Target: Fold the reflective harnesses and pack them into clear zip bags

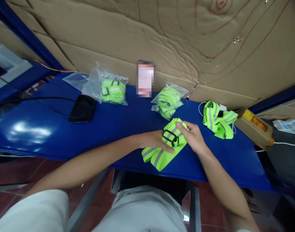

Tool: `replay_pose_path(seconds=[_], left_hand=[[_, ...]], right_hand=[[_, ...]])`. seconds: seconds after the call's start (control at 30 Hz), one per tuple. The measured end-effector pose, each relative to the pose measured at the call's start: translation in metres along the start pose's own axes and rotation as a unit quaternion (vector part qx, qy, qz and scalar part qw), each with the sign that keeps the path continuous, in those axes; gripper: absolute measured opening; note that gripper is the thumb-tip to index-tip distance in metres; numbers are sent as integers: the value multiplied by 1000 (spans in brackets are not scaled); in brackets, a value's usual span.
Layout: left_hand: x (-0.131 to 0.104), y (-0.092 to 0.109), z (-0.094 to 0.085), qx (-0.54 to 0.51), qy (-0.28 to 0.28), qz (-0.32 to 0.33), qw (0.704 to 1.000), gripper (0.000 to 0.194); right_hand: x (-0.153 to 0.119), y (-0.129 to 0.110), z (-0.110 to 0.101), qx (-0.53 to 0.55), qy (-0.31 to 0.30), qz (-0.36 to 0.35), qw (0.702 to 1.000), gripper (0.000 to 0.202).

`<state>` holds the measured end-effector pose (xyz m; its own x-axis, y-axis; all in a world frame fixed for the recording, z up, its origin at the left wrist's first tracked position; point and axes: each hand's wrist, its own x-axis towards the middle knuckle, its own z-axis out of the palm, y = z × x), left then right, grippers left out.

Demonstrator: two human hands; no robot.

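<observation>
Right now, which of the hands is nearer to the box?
Right. The right hand is left of the box, with a loose green strap lying between them; the left hand is farther left.

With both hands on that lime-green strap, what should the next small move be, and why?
Probably fold the loose loops of the lime-green, grey-striped fabric strap in toward its black plastic buckle: the left hand and right hand hold the folded bundle, but those loops splay out below it.

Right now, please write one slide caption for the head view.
Both hands hold a striped green strap over the blue table.
</observation>
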<state>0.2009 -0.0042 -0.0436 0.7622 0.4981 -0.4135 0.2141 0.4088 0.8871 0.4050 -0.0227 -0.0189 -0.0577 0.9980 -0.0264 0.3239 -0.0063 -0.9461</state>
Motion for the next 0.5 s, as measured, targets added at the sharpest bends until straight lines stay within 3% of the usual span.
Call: replay_pose_path(seconds=[0.2, 0.37, 0.43, 0.5], left_hand=[[-2, 4, 1, 129, 49, 79, 987, 38], [-1, 6, -5, 274, 79, 130, 950, 33], [-1, 7, -5, 328, 127, 151, 924, 38], [-3, 8, -4, 360, 214, 168, 892, 47]], right_hand=[[4, 1, 5, 198, -39, 145, 969, 50], [10, 2, 7, 262, -32, 204, 943, 49], [13, 5, 7, 274, -37, 218, 936, 47], [14, 8, 7, 281, -43, 225, 932, 46]])
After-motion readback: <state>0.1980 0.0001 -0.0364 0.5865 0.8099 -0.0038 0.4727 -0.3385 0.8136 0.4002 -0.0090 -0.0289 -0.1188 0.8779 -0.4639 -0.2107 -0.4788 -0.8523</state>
